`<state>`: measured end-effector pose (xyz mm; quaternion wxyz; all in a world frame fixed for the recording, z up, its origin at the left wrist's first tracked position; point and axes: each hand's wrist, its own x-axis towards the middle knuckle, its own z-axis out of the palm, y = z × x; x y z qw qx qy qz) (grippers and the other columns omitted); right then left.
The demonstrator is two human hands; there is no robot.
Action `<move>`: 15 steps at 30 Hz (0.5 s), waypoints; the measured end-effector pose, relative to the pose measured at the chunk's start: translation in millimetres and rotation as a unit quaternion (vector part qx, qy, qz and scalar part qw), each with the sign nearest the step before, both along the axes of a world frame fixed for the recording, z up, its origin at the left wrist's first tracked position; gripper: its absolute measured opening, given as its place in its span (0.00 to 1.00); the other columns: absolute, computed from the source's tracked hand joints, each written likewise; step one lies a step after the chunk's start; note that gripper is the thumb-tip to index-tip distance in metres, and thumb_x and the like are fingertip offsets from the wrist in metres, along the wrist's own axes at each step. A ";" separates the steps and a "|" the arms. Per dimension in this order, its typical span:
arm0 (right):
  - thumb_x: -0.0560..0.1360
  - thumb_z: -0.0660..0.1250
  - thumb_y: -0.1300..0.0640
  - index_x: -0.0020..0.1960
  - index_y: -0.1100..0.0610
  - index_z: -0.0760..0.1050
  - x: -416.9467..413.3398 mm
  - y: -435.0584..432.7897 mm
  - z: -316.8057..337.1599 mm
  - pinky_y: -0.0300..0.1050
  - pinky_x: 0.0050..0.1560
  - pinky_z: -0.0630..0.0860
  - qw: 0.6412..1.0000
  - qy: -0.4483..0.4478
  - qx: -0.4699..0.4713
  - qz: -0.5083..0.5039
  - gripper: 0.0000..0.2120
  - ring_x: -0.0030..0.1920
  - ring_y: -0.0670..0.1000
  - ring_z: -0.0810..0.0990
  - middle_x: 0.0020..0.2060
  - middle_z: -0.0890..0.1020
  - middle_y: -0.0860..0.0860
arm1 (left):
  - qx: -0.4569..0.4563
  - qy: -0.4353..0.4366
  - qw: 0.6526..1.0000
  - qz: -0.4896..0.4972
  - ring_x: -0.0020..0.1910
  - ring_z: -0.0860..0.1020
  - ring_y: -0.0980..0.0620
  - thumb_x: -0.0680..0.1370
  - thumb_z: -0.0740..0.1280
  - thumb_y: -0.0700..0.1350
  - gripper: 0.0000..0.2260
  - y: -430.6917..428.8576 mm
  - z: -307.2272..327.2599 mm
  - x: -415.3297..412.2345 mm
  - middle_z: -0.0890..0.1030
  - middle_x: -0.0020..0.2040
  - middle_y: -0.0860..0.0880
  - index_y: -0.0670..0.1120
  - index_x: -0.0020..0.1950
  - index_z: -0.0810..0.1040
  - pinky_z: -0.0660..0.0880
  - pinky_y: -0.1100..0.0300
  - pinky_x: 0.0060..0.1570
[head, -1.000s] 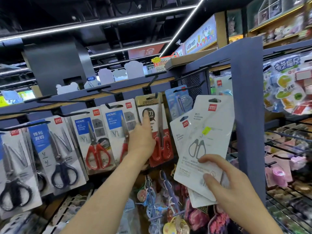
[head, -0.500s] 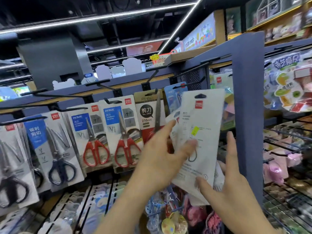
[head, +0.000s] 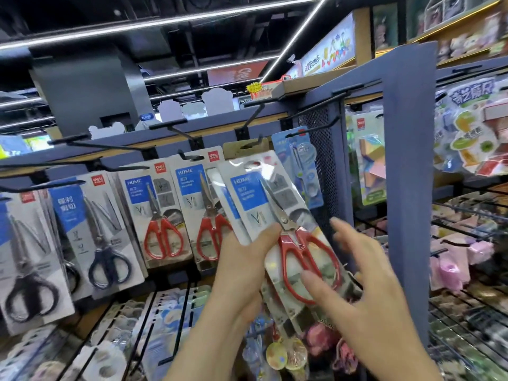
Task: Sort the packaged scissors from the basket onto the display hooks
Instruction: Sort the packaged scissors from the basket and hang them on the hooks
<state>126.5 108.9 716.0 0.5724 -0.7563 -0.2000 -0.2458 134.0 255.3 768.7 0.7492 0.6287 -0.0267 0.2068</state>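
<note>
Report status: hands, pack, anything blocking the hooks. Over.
Left hand grips red-scissors pack, thumb on front. Right hand open, fingertips on its lower end. Pack tilted, not hung yet. Matching packs hang left; hook unobstructed.

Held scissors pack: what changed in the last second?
The left hand left the rack and now grips the red scissors pack, which turned from its white back to its printed front. The right hand let go; its open fingers lie over the pack's lower end. The hung packs stayed on their hooks.
</note>
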 end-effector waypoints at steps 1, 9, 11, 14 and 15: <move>0.64 0.70 0.27 0.72 0.30 0.59 2.7 -5.4 3.9 0.44 0.65 0.69 0.999 0.040 0.000 0.005 0.40 0.66 0.36 0.70 0.65 0.70 0.33 | -0.009 -0.001 1.000 -0.023 0.54 0.84 0.44 0.76 0.69 0.38 0.13 1.8 -0.8 -2.7 0.85 0.53 0.45 0.45 0.60 0.81 0.79 0.44 0.57; 0.52 0.86 0.45 0.60 0.42 0.79 6.5 -1.3 -3.1 0.45 0.46 0.83 0.901 0.175 0.245 0.311 0.37 0.53 0.57 0.86 0.52 0.86 0.56 | 0.019 -0.086 0.996 0.030 0.51 0.84 0.48 0.70 0.74 0.43 0.28 6.8 8.7 -3.6 0.84 0.57 0.47 0.53 0.68 0.71 0.82 0.51 0.47; 0.54 0.86 0.46 0.63 0.41 0.75 6.5 -1.3 -6.4 0.43 0.45 0.83 0.906 0.172 0.251 0.293 0.40 0.52 0.54 0.86 0.51 0.87 0.53 | 0.099 -0.122 0.984 0.086 0.56 0.82 0.52 0.71 0.76 0.45 0.30 17.2 21.3 2.8 0.80 0.61 0.50 0.61 0.69 0.68 0.81 0.51 0.52; 0.63 0.78 0.58 0.62 0.39 0.72 6.6 -2.5 -7.7 0.35 0.42 0.81 0.920 0.163 0.246 0.257 0.32 0.48 0.45 0.86 0.48 0.87 0.45 | 0.228 -0.106 0.961 0.113 0.58 0.80 0.53 0.72 0.76 0.52 0.19 27.9 42.9 12.1 0.79 0.62 0.53 0.61 0.61 0.76 0.80 0.51 0.53; 0.63 0.77 0.59 0.62 0.38 0.72 7.1 -3.7 -8.3 0.35 0.44 0.81 0.923 0.161 0.236 0.259 0.33 0.50 0.45 0.86 0.49 0.87 0.45 | 0.226 -0.100 0.964 0.097 0.57 0.81 0.51 0.73 0.76 0.51 0.16 29.0 48.2 15.2 0.81 0.60 0.52 0.57 0.59 0.78 0.81 0.53 0.50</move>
